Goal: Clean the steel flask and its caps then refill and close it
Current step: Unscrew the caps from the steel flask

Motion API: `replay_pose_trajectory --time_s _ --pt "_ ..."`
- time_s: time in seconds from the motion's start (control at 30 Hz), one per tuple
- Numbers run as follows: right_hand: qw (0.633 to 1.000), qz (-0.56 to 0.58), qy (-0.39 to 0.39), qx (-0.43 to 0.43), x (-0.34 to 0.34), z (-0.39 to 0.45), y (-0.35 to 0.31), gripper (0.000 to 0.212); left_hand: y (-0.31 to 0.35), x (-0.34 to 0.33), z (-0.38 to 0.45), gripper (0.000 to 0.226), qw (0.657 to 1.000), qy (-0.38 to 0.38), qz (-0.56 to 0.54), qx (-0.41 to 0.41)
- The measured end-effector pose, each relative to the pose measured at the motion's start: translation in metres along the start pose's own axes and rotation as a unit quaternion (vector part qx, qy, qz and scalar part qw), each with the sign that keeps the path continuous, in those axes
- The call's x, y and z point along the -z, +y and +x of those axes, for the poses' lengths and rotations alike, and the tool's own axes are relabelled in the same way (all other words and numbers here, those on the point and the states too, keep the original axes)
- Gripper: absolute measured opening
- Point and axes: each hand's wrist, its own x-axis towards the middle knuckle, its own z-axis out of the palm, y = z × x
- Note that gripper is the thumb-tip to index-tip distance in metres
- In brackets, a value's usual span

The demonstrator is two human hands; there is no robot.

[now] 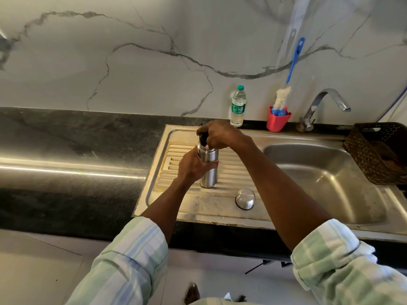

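The steel flask [208, 172] stands upright on the ribbed drainboard [233, 168] of the sink. My left hand [193, 165] grips its body around the middle. My right hand [220, 134] curls over its top and grips the black inner cap [203, 137], which sits on the flask's mouth and is mostly hidden by my fingers. The steel outer cap [245, 198] lies upside down on the drainboard, to the front right of the flask, apart from both hands.
A plastic water bottle [237, 106] stands at the back edge by the wall. Beside it a red holder [278, 118] carries a blue-handled bottle brush [293, 67]. The tap [321, 104] arches over the sink basin [319, 172]. A dark basket [378, 150] sits at the right.
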Motion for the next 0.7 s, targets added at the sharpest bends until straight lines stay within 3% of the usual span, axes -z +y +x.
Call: replay_pose_trajectory --time_s 0.1,0.23,0.3,0.4,0.47,0.7 --pt "0.998 0.045 -0.001 0.036 0.003 -0.005 0.003 0.042 0.001 -0.001 0.000 0.065 1.000 0.002 -0.001 0.001" --pt "0.999 0.011 -0.015 0.047 -0.005 0.004 0.006 0.035 0.002 -0.003 0.000 0.067 1.000 0.003 0.011 -0.007" --pt "0.999 0.032 0.018 0.018 -0.012 0.008 0.009 0.056 0.002 -0.002 0.000 0.067 1.000 0.003 0.012 0.005" --pt "0.994 -0.040 0.092 -0.031 -0.020 0.009 0.011 0.083 0.001 -0.002 0.001 0.061 1.000 0.001 0.016 0.017" --pt "0.993 -0.032 0.101 -0.049 -0.023 0.010 0.012 0.079 0.001 -0.001 0.000 0.064 1.000 0.002 0.011 0.012" --pt "0.997 0.048 0.052 0.018 -0.015 0.006 0.009 0.041 0.002 -0.003 -0.002 0.065 1.000 0.013 0.013 0.003"
